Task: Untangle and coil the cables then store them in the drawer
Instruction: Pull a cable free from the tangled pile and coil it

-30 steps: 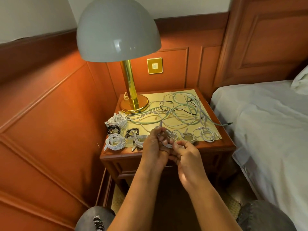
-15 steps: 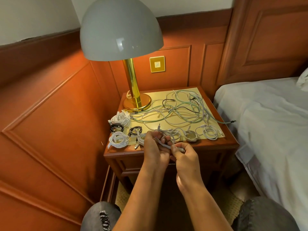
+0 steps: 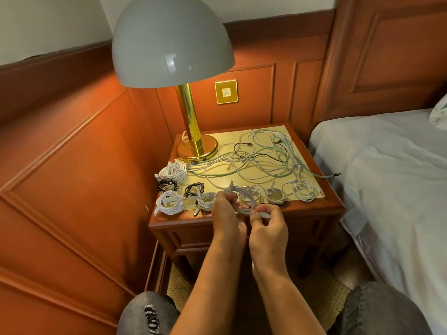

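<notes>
Warm pool beneath the lamp point(image 3: 173, 42), dim elsewhere, edges bowed.

lamp shade point(image 3: 169, 42) grey | lamp stem point(image 3: 189, 119) gold | tangled cables point(image 3: 261, 160) white, mint, black | bedsheet point(image 3: 387, 165) white

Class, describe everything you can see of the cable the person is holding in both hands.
The held cable is pale grey-white, thin and flexible, with a smooth, plastic-looking sheath. It curves in a loop above the nightstand's front edge. The left hand grips one side of the loop, where a short plug end sticks upward. The right hand pinches the other end, a longer straight grey connector, between thumb and fingers. Whether it touches the coils behind it is unclear.
</notes>
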Tool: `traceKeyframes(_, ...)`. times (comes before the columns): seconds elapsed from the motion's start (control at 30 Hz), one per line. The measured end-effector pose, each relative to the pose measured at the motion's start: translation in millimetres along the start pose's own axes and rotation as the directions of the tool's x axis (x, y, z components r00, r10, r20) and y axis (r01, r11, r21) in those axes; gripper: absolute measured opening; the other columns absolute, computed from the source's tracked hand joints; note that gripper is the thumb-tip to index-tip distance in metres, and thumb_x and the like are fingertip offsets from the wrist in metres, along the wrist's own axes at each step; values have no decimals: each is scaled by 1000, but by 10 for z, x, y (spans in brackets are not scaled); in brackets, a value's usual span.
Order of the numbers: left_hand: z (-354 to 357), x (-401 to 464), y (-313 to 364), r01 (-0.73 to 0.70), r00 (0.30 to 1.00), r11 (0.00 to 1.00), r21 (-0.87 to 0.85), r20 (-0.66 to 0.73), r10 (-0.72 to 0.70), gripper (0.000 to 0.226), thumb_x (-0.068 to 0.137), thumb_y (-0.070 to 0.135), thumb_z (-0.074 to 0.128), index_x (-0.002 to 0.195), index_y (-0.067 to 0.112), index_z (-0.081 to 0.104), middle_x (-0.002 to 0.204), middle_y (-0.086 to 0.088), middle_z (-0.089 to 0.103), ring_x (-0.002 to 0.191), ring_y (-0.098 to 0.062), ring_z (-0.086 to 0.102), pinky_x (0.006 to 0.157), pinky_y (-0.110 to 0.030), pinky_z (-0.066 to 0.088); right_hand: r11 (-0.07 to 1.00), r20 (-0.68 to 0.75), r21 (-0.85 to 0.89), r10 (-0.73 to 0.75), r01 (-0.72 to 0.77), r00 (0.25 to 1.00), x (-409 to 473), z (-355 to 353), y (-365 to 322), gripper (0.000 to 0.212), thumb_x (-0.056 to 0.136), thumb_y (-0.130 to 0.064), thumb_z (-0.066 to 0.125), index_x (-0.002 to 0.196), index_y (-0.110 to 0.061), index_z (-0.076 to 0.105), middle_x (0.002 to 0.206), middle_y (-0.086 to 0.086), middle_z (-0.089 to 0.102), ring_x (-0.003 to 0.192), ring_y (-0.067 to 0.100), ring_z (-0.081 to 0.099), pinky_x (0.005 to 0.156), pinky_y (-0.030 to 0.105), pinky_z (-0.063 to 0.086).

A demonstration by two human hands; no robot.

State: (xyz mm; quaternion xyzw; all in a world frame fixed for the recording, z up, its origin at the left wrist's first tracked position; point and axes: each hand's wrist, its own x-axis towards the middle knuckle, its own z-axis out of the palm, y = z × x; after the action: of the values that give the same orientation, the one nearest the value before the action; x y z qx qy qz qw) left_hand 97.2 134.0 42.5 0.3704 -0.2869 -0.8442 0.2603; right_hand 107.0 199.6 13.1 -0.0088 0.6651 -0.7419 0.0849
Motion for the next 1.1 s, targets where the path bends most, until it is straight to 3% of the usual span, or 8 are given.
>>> traceKeyframes(0.07, -43, 30, 8, -5, 1000, 1000, 29, -8, 6, 18, 81, 2, 40, 69, 14, 44, 66, 1, 40, 62, -12, 34, 65, -27, 32, 1000, -1, -10, -22, 22, 1000, 32, -21, -11, 11, 94, -15, 61, 95, -26, 58, 97, -13, 58, 91, 8, 59, 70, 21, 46)
traceKeyframes(0.2, -153, 16, 60, 27, 993, 964, 265, 102, -56, 15, 87, 2, 48, 76, 10, 55, 70, -1, 47, 62, -12, 38, 57, -25, 31, 1000, -8, 2, 3, -3, 1000, 111, -96, -35, 9, 94, -18, 62, 95, -26, 59, 93, -8, 62, 86, 17, 67, 75, 33, 56)
traceKeyframes(0.3, -241, -26, 119, -12, 981, 920, 391, 183, -66, 17, 93, 3, 53, 78, 7, 59, 68, -2, 50, 58, -10, 43, 54, -21, 36, 1000, 18, 4, 6, -6, 1000, 163, -165, -60, 8, 94, -18, 62, 96, -25, 59, 94, -2, 66, 85, 17, 68, 72, 30, 54)
traceKeyframes(0.4, -310, -11, 159, 29, 984, 934, 357, 154, -90, 17, 91, -1, 56, 77, 6, 59, 63, -3, 51, 52, -9, 47, 48, -18, 41, 1000, 60, -28, -10, 12, 998, 161, -198, -66, 8, 94, -19, 62, 100, -23, 60, 94, -1, 66, 84, 16, 67, 71, 28, 56)
traceKeyframes(0.53, -347, 17, 209, 81, 991, 950, 303, 81, -110, 10, 90, -1, 57, 81, 3, 57, 64, -6, 49, 52, -12, 48, 46, -19, 45, 992, 106, -103, -57, 68, 993, 93, -227, -71, 6, 94, -22, 62, 99, -25, 60, 91, -13, 61, 79, 13, 63, 58, 15, 47)
traceKeyframes(0.73, -389, 52, 274, 157, 983, 964, 213, 56, -172, 2, 90, -2, 56, 89, 0, 56, 69, -11, 50, 55, -15, 50, 41, -18, 46, 985, 173, -123, -102, 125, 980, -36, -290, -51, 9, 93, -16, 63, 95, -25, 62, 82, -1, 69, 77, 7, 66, 66, 22, 55)
traceKeyframes(0.97, -434, 64, 224, 145, 987, 952, 270, 27, -158, 7, 90, -2, 59, 85, 2, 59, 70, -9, 51, 57, -14, 48, 43, -19, 48, 978, 190, -135, -135, 162, 972, -129, -386, -65, 11, 93, -14, 62, 91, -25, 62, 83, -3, 68, 63, 3, 62, 55, 18, 51)
traceKeyframes(1.1, -481, 33, 217, 144, 986, 954, 264, 43, -161, 7, 90, -2, 59, 85, 2, 59, 69, -9, 52, 57, -15, 50, 44, -19, 48, 976, 154, -142, -140, 162, 978, -104, -413, -70, 14, 93, -15, 62, 88, -28, 62, 84, -2, 68, 69, 5, 63, 56, 15, 52)
